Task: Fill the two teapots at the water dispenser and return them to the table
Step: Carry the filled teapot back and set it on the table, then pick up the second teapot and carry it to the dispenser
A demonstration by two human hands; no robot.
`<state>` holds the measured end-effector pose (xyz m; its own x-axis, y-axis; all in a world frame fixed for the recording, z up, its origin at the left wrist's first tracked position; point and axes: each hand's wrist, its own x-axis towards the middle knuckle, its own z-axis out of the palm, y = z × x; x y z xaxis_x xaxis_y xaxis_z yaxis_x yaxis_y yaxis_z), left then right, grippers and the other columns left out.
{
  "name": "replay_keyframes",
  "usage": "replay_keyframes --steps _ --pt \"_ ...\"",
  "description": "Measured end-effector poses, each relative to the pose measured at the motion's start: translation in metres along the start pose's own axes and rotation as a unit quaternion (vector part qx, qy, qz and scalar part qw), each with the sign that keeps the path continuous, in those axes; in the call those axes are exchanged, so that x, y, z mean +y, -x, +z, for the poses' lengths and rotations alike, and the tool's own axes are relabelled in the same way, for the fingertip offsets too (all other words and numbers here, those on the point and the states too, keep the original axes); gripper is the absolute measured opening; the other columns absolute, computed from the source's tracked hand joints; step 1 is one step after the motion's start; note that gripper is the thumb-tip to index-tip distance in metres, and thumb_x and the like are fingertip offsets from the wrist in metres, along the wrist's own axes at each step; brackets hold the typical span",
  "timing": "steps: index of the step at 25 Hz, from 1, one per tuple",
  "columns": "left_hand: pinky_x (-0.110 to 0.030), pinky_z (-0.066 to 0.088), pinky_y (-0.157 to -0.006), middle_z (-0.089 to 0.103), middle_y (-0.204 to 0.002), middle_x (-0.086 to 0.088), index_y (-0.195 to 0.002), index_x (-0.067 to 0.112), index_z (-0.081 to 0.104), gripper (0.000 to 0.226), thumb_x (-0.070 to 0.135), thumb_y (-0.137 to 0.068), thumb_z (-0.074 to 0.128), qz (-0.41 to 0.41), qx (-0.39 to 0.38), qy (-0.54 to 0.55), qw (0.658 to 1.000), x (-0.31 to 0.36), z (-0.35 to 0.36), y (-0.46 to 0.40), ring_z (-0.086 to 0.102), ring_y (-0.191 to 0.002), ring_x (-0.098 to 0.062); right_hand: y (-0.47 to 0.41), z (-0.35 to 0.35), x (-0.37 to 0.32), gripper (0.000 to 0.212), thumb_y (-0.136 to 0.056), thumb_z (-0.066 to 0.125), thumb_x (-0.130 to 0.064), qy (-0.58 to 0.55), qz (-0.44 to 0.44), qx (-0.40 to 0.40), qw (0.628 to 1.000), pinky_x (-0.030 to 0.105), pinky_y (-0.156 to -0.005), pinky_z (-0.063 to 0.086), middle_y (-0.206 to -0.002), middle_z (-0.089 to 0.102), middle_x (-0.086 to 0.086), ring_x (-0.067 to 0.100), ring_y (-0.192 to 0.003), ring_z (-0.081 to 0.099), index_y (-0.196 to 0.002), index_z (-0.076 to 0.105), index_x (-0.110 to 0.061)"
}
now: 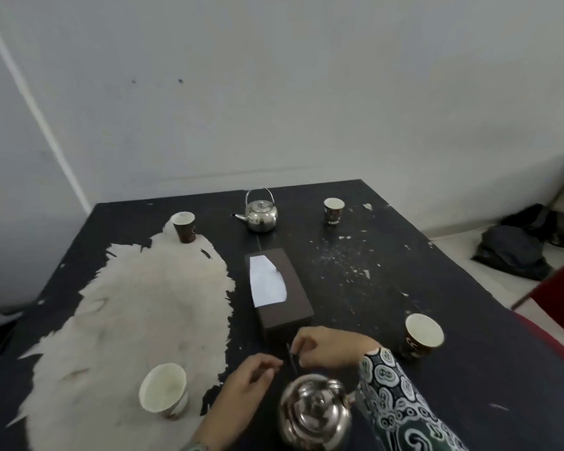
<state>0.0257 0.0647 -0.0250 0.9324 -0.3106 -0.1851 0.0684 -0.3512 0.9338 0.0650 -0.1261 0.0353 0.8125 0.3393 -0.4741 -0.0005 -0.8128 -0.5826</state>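
Two shiny steel teapots are on the black table (469, 320). The far teapot (261, 217) stands upright near the back edge, its wire handle raised and its spout pointing left. The near teapot (316, 415) is right below me at the front edge, blurred. Its thin wire handle rises at its far side. My right hand (328, 348), in a patterned sleeve, pinches that handle with curled fingers. My left hand (246, 380) lies just left of the near teapot, fingers loosely bent, tips close to the handle and holding nothing that I can see.
A brown tissue box (293, 307) lies mid-table between the teapots. Paper cups stand at the front left (163, 392), back left (184, 226), back right (333, 211) and right (424, 335). A large worn white patch (127, 320) covers the table's left. A dark bag (521, 245) lies on the floor at right.
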Motion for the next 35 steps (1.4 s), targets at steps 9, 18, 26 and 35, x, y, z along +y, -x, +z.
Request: replay_keyframes --steps 9,18,26,35 --pt "-0.008 0.04 -0.074 0.059 -0.107 0.014 -0.095 0.033 0.058 0.017 0.019 -0.093 0.049 0.091 0.131 -0.059 0.985 0.027 -0.155 -0.028 0.054 -0.099 0.002 -0.071 0.013 -0.1 0.016 -0.089 0.053 -0.018 -0.097 -0.084 0.139 0.982 0.016 -0.083 0.044 -0.106 0.061 -0.002 0.003 -0.09 0.057 -0.101 0.061 -0.021" --pt "-0.036 0.043 -0.096 0.05 -0.115 0.004 -0.111 0.026 0.053 0.02 0.025 -0.092 0.045 0.067 0.107 -0.196 0.973 -0.016 -0.256 -0.085 0.049 -0.106 -0.013 -0.15 0.038 -0.178 0.017 -0.086 0.054 -0.01 -0.153 -0.062 0.286 0.944 0.021 -0.084 0.043 -0.108 0.058 -0.003 0.015 -0.1 0.057 -0.095 0.055 -0.025" --pt "-0.037 0.039 -0.099 0.039 -0.139 0.002 -0.126 0.021 0.04 0.035 0.029 -0.092 0.045 -0.021 0.111 -0.281 0.953 -0.085 -0.267 -0.161 0.037 -0.127 -0.019 -0.245 -0.022 -0.147 0.029 -0.084 0.057 -0.005 -0.129 0.008 0.335 0.933 0.023 -0.085 0.042 -0.12 0.054 0.005 0.012 -0.1 0.048 -0.111 0.054 -0.016" --pt "-0.025 -0.015 -0.112 -0.022 -0.145 0.037 -0.141 0.048 0.001 0.07 0.074 -0.076 -0.007 0.046 0.251 -0.303 0.918 -0.181 -0.23 -0.207 -0.02 -0.135 0.012 -0.375 -0.082 -0.103 0.042 -0.081 0.06 -0.008 -0.067 0.031 0.365 0.928 0.043 -0.098 0.042 -0.13 0.042 0.012 0.03 -0.116 0.046 -0.119 0.046 -0.018"
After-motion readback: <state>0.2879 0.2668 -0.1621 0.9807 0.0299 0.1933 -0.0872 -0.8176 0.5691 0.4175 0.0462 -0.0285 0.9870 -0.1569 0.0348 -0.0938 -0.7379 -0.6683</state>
